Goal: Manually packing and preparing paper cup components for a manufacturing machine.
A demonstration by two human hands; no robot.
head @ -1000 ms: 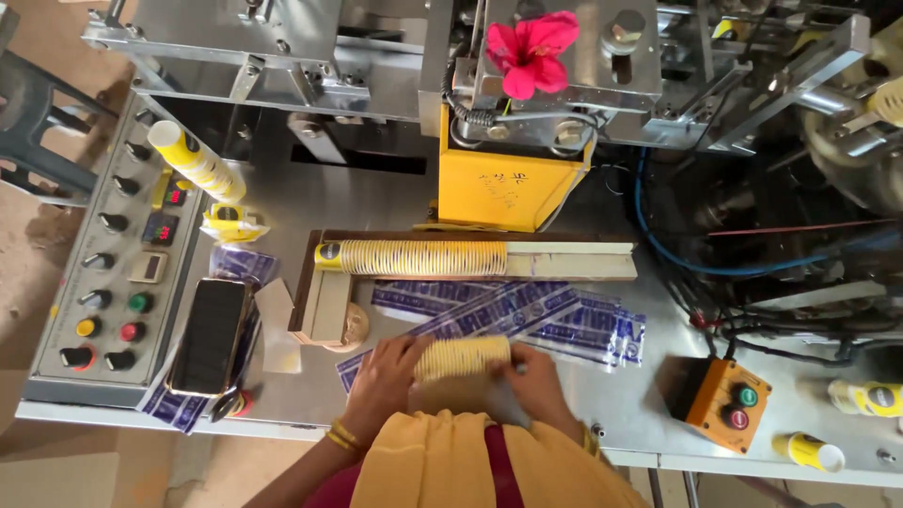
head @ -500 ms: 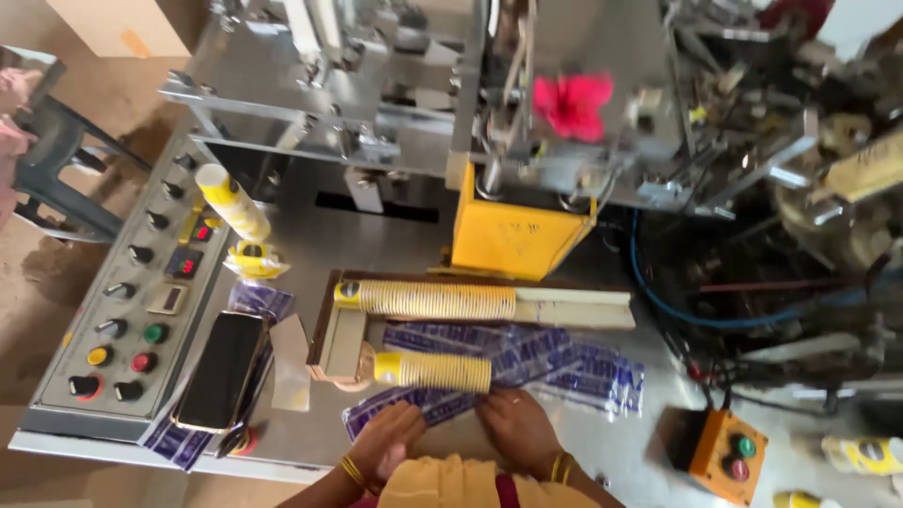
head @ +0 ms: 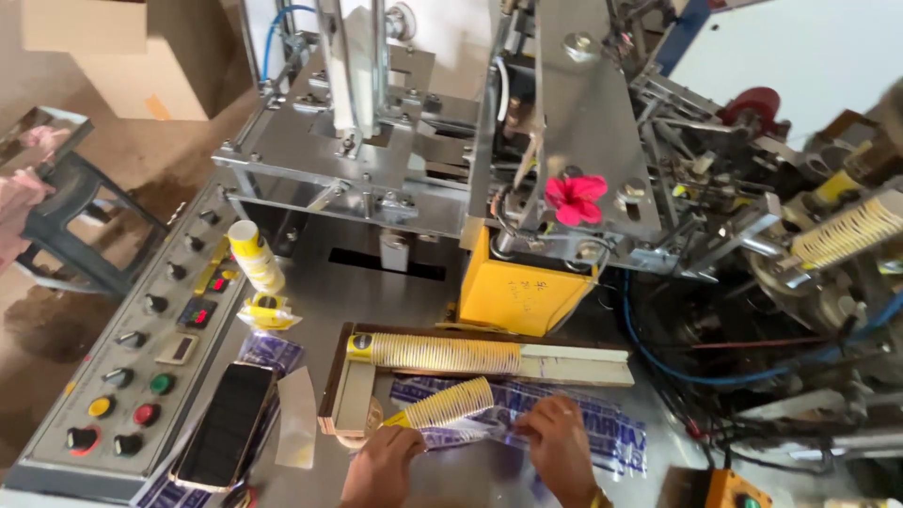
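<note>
Seen from above, a steel worktop (head: 423, 301) fronts a cup-making machine. At far left a dark stool (head: 71, 226) stands on the floor near a cardboard box (head: 122, 52). Next comes a sloped grey control panel (head: 122, 376) with round black knobs and green, yellow and red buttons. Beside it a black phone (head: 226, 425) lies flat with a pale paper strip (head: 297, 428) alongside. Above the phone stands a short stack of yellow and white paper cups (head: 256, 257), tilted. In the middle, a long row of nested ribbed paper cups (head: 433, 353) lies on its side in a shallow tray (head: 574, 365). Just below the row, a shorter cup stack (head: 442, 406), cone-shaped and ribbed, lies slanted over a clear plastic sleeve (head: 583, 423) with blue print. The left hand (head: 381, 468) rests near the stack's narrow yellow end; whether its grip is closed on anything cannot be told. The right hand (head: 562, 449) pinches the glossy sleeve near the stack's wide end, fingers closed on the film. Behind the tray a boxy yellow housing (head: 522, 296) sits under bare metal frames. A pink flower (head: 574, 199) is tucked into the machine above the housing. At right, blue hoses (head: 743, 376) curve among the gears, and an orange button box (head: 720, 489) sits at the bottom edge.
</note>
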